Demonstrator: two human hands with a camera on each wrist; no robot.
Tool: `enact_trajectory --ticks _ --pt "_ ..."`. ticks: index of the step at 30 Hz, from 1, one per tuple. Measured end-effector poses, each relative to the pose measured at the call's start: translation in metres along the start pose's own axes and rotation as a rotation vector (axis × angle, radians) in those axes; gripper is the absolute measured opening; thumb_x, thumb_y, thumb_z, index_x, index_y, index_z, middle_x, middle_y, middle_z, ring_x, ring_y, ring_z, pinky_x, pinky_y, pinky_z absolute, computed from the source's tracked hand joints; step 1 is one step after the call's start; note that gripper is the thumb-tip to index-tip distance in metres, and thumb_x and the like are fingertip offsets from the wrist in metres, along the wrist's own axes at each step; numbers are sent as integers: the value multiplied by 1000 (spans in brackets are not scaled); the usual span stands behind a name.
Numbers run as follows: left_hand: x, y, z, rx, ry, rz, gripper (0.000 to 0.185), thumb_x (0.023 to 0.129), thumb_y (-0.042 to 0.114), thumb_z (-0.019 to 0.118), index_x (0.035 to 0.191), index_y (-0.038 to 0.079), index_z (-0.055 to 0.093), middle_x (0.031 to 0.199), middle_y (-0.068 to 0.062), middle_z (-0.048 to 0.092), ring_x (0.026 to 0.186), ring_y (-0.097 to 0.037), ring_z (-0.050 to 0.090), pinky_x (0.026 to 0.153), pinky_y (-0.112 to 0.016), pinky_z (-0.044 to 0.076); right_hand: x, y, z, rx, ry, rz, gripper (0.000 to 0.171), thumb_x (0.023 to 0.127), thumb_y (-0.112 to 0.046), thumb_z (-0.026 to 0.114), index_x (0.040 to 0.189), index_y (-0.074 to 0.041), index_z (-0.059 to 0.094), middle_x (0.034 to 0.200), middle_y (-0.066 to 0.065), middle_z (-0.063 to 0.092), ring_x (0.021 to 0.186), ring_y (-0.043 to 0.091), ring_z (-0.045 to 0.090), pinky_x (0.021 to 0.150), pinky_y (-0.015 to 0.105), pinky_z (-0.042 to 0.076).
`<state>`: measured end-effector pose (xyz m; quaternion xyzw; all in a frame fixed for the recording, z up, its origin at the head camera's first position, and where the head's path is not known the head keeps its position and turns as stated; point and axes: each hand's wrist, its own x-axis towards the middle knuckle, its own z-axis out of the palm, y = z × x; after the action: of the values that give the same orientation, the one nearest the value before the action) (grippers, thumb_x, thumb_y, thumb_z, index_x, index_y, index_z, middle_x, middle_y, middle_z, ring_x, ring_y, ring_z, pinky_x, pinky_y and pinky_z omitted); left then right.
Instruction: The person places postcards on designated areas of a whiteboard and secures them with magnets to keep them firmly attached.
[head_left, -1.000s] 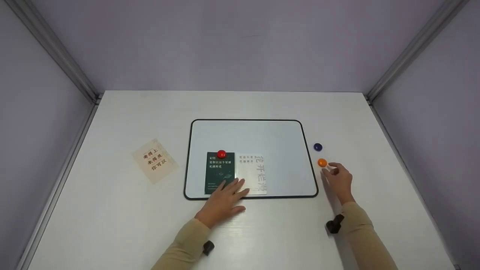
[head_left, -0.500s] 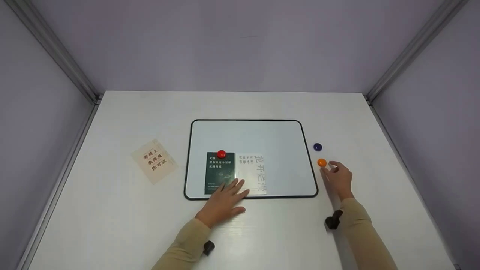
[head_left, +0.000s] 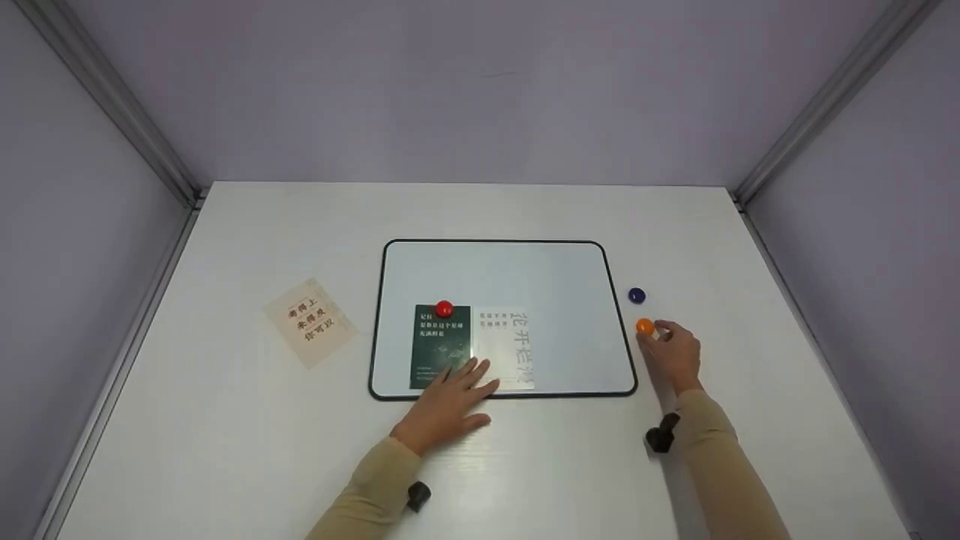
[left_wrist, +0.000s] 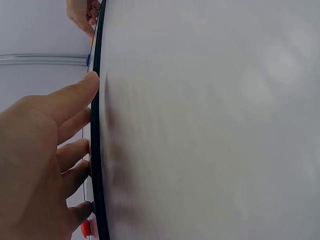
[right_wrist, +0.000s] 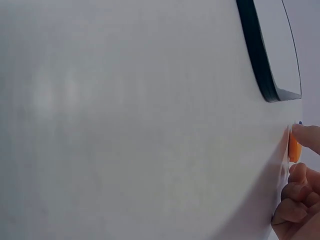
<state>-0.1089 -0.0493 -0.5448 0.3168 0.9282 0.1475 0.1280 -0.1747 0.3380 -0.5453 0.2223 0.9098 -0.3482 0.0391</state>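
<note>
- Head view: the orange magnet (head_left: pixel 644 326) lies on the table just off the board's (head_left: pixel 619 300) right edge, not yet lifted.
- The right hand (head_left: pixel 673 354) pinches it between thumb and forefinger.
- One dark card (head_left: pixel 440 345) is already pinned by a red magnet (head_left: pixel 443 308); the white card (head_left: pixel 507 346) beside it is unpinned.
- The left hand (head_left: pixel 448 401) lies flat, fingers straight, on both cards at the board's near edge.

The beige card (head_left: pixel 309 322) on the worktop (head_left: pixel 225 420) carries three lines of red Chinese characters, too small to read with certainty. The white card (head_left: pixel 506 346) on the whiteboard (head_left: pixel 525 270) shows large grey characters, seemingly "花开烂漫", and the dark green card (head_left: pixel 440 345) has small white Chinese lines that cannot be read.
</note>
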Motion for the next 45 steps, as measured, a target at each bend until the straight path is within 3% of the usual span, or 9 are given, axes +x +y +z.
enact_trajectory --ticks 12,24,33,45 --pt "0 -1 0 -38 3 -10 55 95 45 54 146 25 43 161 -1 28 151 -23 26 120 -53 27 -1 0 4 3 15 -29 49 94 -29 58 134 0 54 118 25 62 97 29 59 77 33 48" --pt "1 -1 0 -34 4 -12 54 96 45 52 146 25 43 161 0 28 151 -23 25 121 -52 26 1 1 5 3 21 -13 48 94 -30 58 133 -2 55 112 22 63 88 23 56 66 23 41" --pt "1 -1 0 -44 -4 -23 54 97 45 51 146 26 42 162 1 26 151 -22 24 122 -51 25 1 -1 6 12 33 -6 46 94 -30 58 131 -3 56 113 21 64 89 24 57 67 22 41" --pt "0 -2 2 -70 34 -6 54 96 45 52 145 24 44 161 -1 29 150 -24 27 120 -53 27 0 -9 5 -8 62 -51 44 93 -28 61 128 0 58 101 19 63 83 22 53 63 23 38"
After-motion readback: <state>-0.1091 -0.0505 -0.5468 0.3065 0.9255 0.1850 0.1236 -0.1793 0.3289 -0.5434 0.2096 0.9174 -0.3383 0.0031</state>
